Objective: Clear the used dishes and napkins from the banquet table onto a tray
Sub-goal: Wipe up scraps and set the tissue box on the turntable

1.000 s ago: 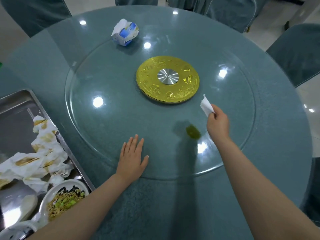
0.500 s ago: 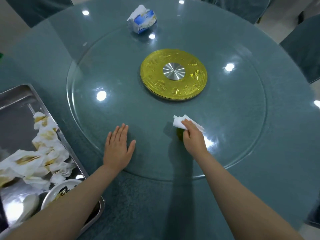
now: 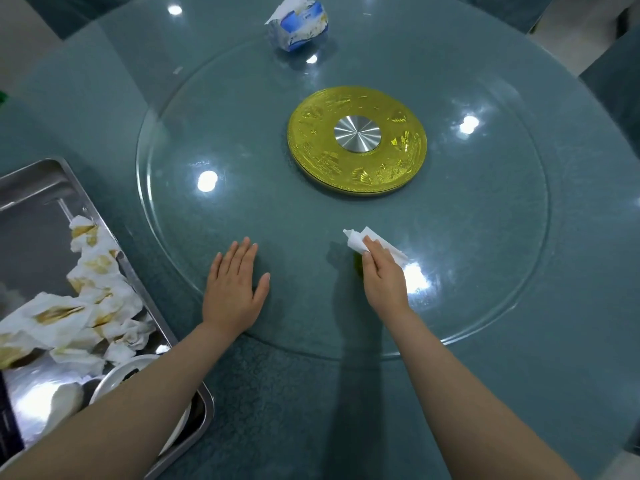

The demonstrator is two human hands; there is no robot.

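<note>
My right hand [image 3: 382,277] presses a white napkin [image 3: 356,239] down on the glass turntable [image 3: 485,237], right over a green smear [image 3: 357,268] that peeks out beside my palm. My left hand [image 3: 235,289] lies flat with straight fingers on the turntable's near left part. The steel tray [image 3: 38,188] sits at the table's left edge, holding several stained crumpled napkins [image 3: 90,296] and a white plate [image 3: 117,375] partly hidden under my left forearm.
A gold disc with a silver hub [image 3: 356,143] marks the turntable's centre. A blue and white tissue pack [image 3: 298,26] stands at the far side. Covered chairs ring the table [image 3: 571,341], one at the right edge [image 3: 616,77].
My right hand came down and leftward with the napkin, from lifted above the glass to pressing it over the green smear. My left hand stayed flat on the glass.
</note>
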